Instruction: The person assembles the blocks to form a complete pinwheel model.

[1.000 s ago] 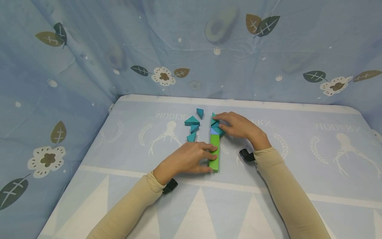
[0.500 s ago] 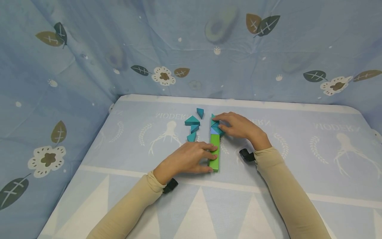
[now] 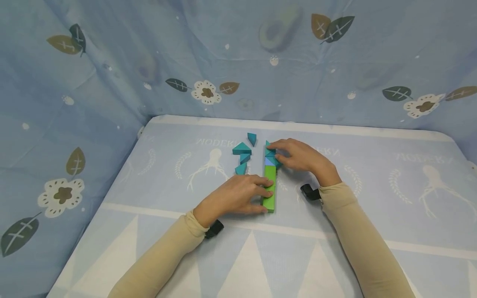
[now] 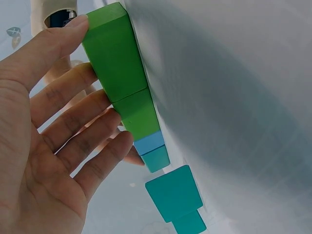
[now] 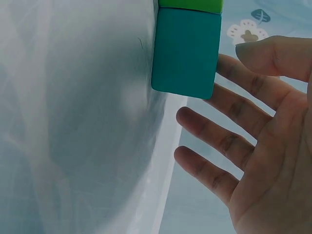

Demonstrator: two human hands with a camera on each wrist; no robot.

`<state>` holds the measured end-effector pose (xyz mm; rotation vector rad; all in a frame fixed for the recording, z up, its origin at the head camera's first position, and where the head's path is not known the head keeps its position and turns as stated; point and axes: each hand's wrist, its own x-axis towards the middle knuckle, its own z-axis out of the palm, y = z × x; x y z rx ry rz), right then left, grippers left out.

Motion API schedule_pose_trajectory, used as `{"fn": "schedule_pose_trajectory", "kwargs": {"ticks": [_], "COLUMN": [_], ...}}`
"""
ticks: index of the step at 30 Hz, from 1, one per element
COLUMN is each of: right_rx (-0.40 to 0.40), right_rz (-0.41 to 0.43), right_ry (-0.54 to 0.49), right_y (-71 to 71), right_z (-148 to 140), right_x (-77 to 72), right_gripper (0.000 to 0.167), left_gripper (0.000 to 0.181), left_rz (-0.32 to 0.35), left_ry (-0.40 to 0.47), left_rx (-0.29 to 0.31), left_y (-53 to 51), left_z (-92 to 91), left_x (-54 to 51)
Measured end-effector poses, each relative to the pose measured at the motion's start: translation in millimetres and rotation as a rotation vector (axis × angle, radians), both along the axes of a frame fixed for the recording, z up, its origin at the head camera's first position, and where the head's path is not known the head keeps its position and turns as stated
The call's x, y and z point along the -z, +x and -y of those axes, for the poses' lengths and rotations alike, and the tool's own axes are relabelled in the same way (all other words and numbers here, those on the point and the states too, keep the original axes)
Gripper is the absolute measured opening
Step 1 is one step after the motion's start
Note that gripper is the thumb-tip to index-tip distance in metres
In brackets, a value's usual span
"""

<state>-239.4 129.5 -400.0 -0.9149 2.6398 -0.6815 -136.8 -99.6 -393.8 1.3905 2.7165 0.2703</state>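
A row of blocks lies on the table: green blocks point(image 3: 270, 182) at the near end, a light blue triangle point(image 3: 268, 162) beyond them, then teal triangles point(image 3: 271, 152). My left hand point(image 3: 236, 195) has its thumb at the near end of the green and its spread fingers on the green's left side and top. In the left wrist view that hand point(image 4: 63, 126) touches the green blocks point(image 4: 119, 53). My right hand point(image 3: 303, 158) rests its fingertips on the teal pieces at the far end. The right wrist view shows its fingers point(image 5: 243, 109) extended beside a teal block point(image 5: 186, 51).
Several loose teal triangular blocks, one of them a wide triangle point(image 3: 242, 148), lie left of the row's far end. A patterned blue cloth point(image 3: 238, 54) hangs behind and at the left of the patterned table point(image 3: 149, 248).
The head view has shifted slightly. Both hands keep their places on the row, and the teal pieces at its far end sit closer together than a second ago.
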Motion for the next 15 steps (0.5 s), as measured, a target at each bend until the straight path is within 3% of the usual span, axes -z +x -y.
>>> {"fn": "schedule_pose_trajectory", "kwargs": {"ticks": [15], "right_rx": [-0.042], "right_rz": [-0.038], "right_ry": [0.013], "right_y": [-0.2], "right_z": [4.8], "right_x": [3.2], "right_gripper": [0.045], "left_gripper": [0.044], "left_rz": [-0.013], "left_ry": [-0.007], "left_rx": [0.011], "left_y": [-0.9], "left_z": [-0.8], "left_x": [1.6]}}
